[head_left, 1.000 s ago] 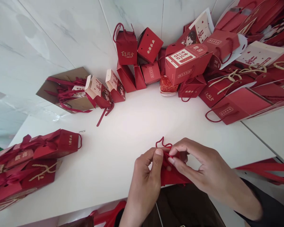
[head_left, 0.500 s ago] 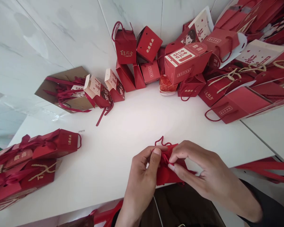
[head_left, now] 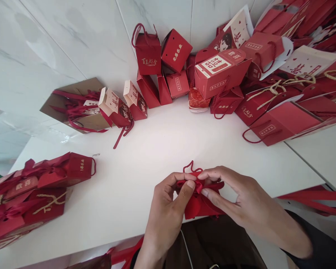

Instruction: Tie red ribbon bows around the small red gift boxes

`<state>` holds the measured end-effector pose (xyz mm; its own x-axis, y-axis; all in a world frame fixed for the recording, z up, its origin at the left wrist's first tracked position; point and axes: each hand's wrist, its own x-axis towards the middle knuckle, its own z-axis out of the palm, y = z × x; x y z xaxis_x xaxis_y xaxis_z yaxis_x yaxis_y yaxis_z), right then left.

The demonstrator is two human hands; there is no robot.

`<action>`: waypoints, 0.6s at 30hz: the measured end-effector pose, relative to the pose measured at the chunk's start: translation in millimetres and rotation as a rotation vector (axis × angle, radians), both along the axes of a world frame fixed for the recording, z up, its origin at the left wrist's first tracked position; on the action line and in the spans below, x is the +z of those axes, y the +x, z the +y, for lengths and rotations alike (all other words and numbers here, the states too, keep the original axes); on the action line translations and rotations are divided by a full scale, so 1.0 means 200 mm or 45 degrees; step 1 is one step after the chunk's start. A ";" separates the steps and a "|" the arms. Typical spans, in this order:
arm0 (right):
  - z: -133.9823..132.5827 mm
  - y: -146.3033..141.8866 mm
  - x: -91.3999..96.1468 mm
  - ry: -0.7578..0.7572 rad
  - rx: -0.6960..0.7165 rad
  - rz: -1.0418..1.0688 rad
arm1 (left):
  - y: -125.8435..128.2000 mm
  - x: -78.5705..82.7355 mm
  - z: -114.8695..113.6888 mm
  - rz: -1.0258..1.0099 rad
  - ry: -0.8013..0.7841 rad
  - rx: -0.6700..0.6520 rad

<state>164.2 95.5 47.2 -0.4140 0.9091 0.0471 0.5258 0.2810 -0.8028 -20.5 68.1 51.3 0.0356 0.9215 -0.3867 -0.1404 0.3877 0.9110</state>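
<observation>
A small red gift box (head_left: pixel 203 209) lies at the table's near edge, its twisted cord handle (head_left: pixel 190 166) sticking out at the far side. Across its top is a dark red ribbon (head_left: pixel 198 186) formed into a bow, with loops to both sides. My left hand (head_left: pixel 172 203) pinches the left part of the bow between thumb and forefinger. From the other side, my right hand (head_left: pixel 235 194) pinches the ribbon close to the knot with thumb and fingertips. The fingers partly cover the knot and the box top.
Boxes tied with bows (head_left: pixel 44 179) stand at the left. A brown carton (head_left: pixel 95 121) holds ribbons at the back left, beside two cream-topped boxes (head_left: pixel 136 101). Several red boxes (head_left: pixel 222 76) are piled along the tiled wall, towards the right. Red ribbon (head_left: pixel 319 198) hangs below the table's right edge.
The ribbon has spread into a fuller bow with loops out to both sides. My right fingertips have moved in closer to the knot; the left thumb has shifted slightly right.
</observation>
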 end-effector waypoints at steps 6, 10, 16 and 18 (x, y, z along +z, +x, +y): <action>0.03 0.01 0.02 -0.047 -0.079 -0.059 | -0.01 -0.01 0.00 0.018 -0.026 -0.028; 0.03 0.01 0.02 -0.084 -0.144 -0.059 | 0.00 -0.01 0.00 0.046 -0.001 -0.072; 0.03 0.03 0.01 0.042 -0.095 -0.094 | -0.01 0.00 0.00 0.069 0.018 -0.092; 0.03 0.03 0.01 0.119 -0.002 -0.058 | -0.01 0.00 0.00 0.099 0.017 -0.100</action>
